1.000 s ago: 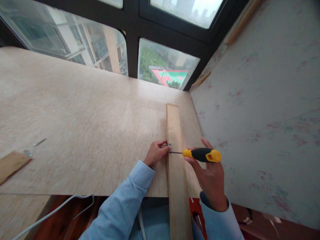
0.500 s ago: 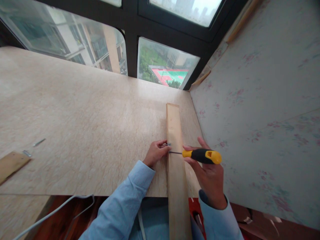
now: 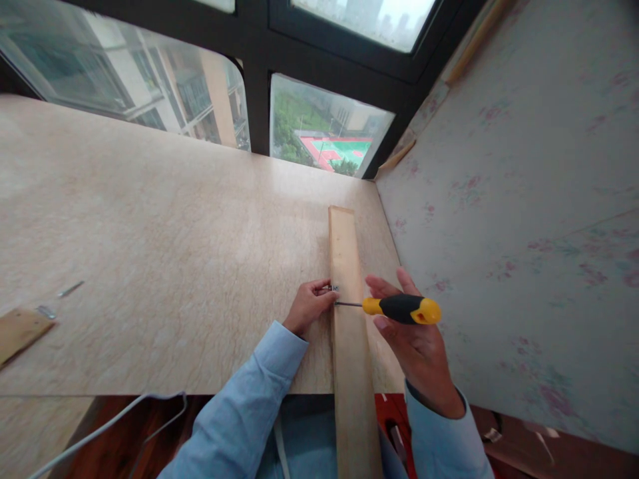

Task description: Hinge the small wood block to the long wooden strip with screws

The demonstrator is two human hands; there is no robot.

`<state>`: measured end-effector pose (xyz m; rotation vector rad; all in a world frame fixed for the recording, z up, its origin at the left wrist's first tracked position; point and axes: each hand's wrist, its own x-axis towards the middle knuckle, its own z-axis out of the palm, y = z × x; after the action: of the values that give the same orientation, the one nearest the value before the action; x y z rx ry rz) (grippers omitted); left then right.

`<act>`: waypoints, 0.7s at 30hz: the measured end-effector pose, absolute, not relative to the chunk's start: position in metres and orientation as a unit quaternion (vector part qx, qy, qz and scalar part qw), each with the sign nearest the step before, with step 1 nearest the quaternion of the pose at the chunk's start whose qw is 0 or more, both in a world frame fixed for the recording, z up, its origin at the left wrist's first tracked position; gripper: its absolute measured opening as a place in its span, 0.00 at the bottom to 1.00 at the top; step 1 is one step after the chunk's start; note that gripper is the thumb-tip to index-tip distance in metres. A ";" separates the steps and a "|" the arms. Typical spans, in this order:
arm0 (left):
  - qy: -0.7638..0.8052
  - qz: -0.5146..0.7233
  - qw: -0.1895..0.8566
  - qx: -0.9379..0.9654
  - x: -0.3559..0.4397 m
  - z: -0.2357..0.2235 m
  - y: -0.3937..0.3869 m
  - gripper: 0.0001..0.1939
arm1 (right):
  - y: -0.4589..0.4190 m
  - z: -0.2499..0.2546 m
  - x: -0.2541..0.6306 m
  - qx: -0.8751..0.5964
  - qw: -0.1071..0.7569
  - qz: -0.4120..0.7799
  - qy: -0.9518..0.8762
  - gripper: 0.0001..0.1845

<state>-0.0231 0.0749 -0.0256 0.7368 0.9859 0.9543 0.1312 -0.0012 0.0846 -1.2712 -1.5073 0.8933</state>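
Observation:
A long pale wooden plank [image 3: 345, 266] lies on the marbled tabletop [image 3: 164, 239], running from me toward the window and overhanging the near edge. My left hand [image 3: 307, 307] is closed in a pinch on a small metal bracket [image 3: 333, 289] at the plank's left edge. My right hand [image 3: 417, 339] holds a yellow and black screwdriver [image 3: 402, 308] lying sideways across the plank, its thin shaft pointing left with the tip at the bracket. The fingers around the handle are loose, partly spread.
A wallpapered wall [image 3: 509, 219] rises right beside the plank. Dark-framed windows [image 3: 259, 86] close the far side. At the far left lie a small wooden piece [image 3: 17, 330] and loose metal parts [image 3: 60, 296]. A grey cable [image 3: 110, 426] hangs below the table edge.
My right hand has shifted its grip on the screwdriver handle, fingers now more spread. The view has drifted slightly; my left hand and the plank have stayed put.

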 end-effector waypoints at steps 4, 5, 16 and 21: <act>0.451 0.438 0.701 0.337 -0.022 -0.031 0.075 0.23 | 0.001 0.087 0.131 -0.565 0.445 0.267 -0.641 0.24; 0.451 0.438 0.699 0.341 -0.022 -0.032 0.076 0.23 | 0.004 0.087 0.131 -0.574 0.455 0.233 -0.640 0.27; 0.451 0.436 0.702 0.338 -0.023 -0.025 0.075 0.21 | 0.011 0.078 0.128 -0.508 0.490 0.311 -0.636 0.45; 0.445 0.442 0.703 0.335 -0.022 -0.030 0.076 0.21 | 0.001 0.087 0.132 -0.509 0.451 0.374 -0.631 0.30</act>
<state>-0.0224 0.0759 -0.0296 0.7455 0.9889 0.9837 0.1317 0.0010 0.0866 -1.2588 -1.5593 0.9234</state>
